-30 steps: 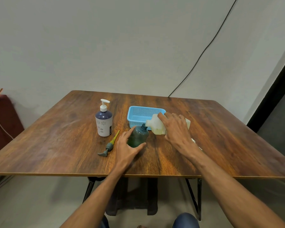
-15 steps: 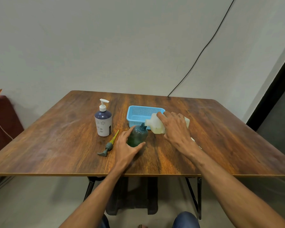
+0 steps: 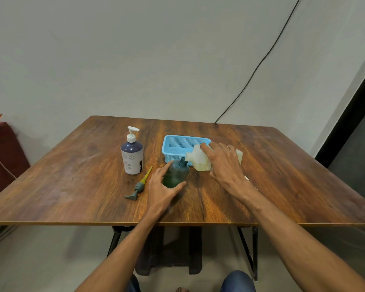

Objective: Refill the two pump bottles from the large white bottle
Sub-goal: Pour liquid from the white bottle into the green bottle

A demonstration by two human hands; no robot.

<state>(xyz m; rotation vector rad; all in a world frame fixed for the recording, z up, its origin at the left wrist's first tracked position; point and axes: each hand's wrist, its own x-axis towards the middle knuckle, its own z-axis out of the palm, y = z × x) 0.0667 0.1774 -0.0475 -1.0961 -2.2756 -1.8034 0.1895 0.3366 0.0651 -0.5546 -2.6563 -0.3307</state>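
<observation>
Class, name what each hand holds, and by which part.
The left hand holds the green bottle round its body; the right hand grips the tilted large white bottle round its middle.

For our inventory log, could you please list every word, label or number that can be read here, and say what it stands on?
On the white pump bottle, a black strip label: pale vertical lettering, too small to read.
No text visible on the green bottle, the large white bottle or the blue basket.

The left grip (image 3: pixel 162 187) is curled round the green bottle (image 3: pixel 177 173); the right grip (image 3: pixel 223 163) is wrapped over the tilted white bottle (image 3: pixel 198 160).
</observation>
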